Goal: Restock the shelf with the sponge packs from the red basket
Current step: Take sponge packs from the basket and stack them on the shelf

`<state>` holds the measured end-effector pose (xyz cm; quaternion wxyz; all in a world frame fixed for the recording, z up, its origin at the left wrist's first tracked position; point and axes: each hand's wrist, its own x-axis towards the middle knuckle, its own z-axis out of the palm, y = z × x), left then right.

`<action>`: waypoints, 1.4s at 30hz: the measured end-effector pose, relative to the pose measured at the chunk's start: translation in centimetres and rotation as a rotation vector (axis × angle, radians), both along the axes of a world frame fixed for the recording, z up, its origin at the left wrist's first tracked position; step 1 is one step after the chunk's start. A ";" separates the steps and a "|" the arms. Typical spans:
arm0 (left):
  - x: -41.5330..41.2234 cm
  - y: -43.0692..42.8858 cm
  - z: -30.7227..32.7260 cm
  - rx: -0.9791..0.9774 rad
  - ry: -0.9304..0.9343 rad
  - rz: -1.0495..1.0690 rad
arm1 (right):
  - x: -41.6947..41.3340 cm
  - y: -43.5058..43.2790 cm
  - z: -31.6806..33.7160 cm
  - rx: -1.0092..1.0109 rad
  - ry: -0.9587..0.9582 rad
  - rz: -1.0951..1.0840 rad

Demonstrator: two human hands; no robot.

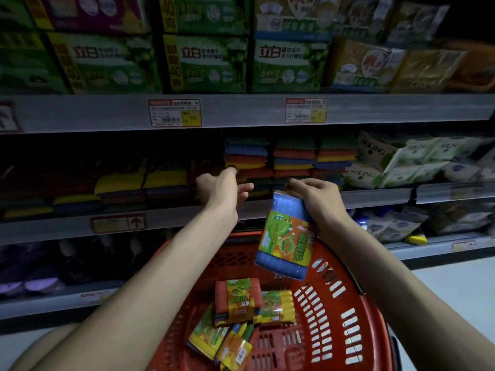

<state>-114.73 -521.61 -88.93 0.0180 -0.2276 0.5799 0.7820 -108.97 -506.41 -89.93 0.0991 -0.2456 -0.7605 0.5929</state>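
My right hand (312,195) grips the top end of a blue sponge pack (285,235) with a green and orange label, which hangs tilted above the red basket (345,317). My left hand (222,184) reaches to the middle shelf (171,219), fingers spread, fingertips touching the stacked coloured sponge packs (246,159); it holds nothing. In the basket lie several more packs: a red one (237,299), a yellow one (276,307), and others near the front (219,341).
More sponge stacks (313,156) fill the shelf to the right, with white Soling bags (401,162) beyond. Darker yellow and red packs (120,183) sit left. Green detergent boxes (211,62) line the upper shelf. A lower shelf (53,303) stands behind the basket.
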 end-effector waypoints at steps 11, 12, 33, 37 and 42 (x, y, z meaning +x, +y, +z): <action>0.2 0.6 -0.5 -0.084 -0.015 -0.074 | -3.0 0.1 -0.3 -0.505 -0.022 -0.250; 0.1 0.6 -0.5 -0.090 -0.012 -0.072 | -3.2 0.1 -0.4 -0.508 -0.019 -0.245; 0.1 0.7 -0.2 -0.155 -0.058 -0.111 | -4.2 0.9 -0.9 -0.428 -0.003 -0.266; 0.1 0.6 -0.2 -0.177 -0.065 -0.119 | -4.3 0.8 -0.8 -0.421 -0.004 -0.251; -0.1 0.6 -0.3 -0.167 -0.080 -0.112 | -4.2 0.6 -0.8 -0.408 -0.005 -0.247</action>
